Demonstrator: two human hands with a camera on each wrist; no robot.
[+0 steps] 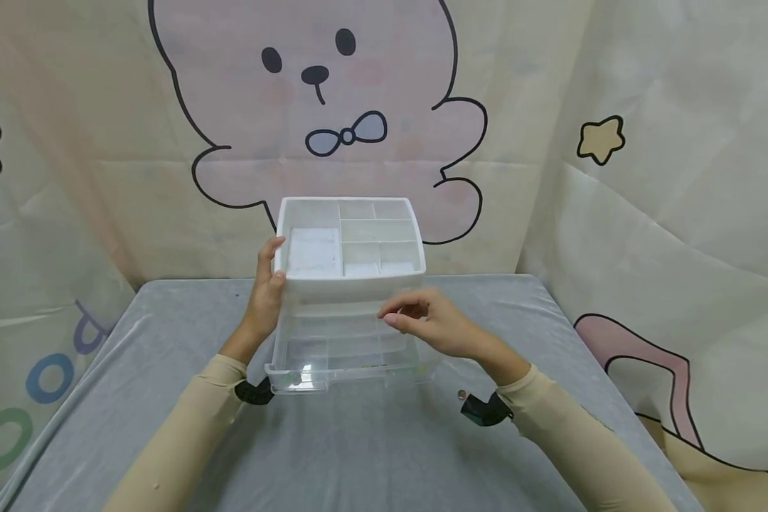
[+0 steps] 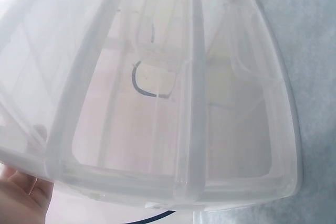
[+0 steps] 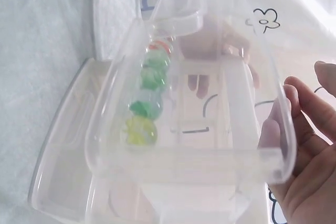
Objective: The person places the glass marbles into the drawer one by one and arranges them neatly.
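A white plastic drawer organizer (image 1: 350, 279) with a divided tray on top stands on the table, its clear drawer (image 1: 352, 348) pulled out toward me. My left hand (image 1: 269, 295) grips the organizer's left side near the top; in the left wrist view only part of that left hand (image 2: 23, 198) shows at the lower corner. Over the drawer's right part hovers my right hand (image 1: 435, 323), fingers loosely bent, thumb and forefinger close together with nothing visible between them. Through the clear plastic in the right wrist view, several marbles (image 3: 152, 80), green, yellow and reddish, lie in a row inside the drawer.
A grey cloth (image 1: 185, 327) covers the table. Behind it hangs a pale curtain (image 1: 518, 43) with a cartoon bear, and printed curtains close off both sides. Dark straps (image 1: 486, 410) sit at the wrists.
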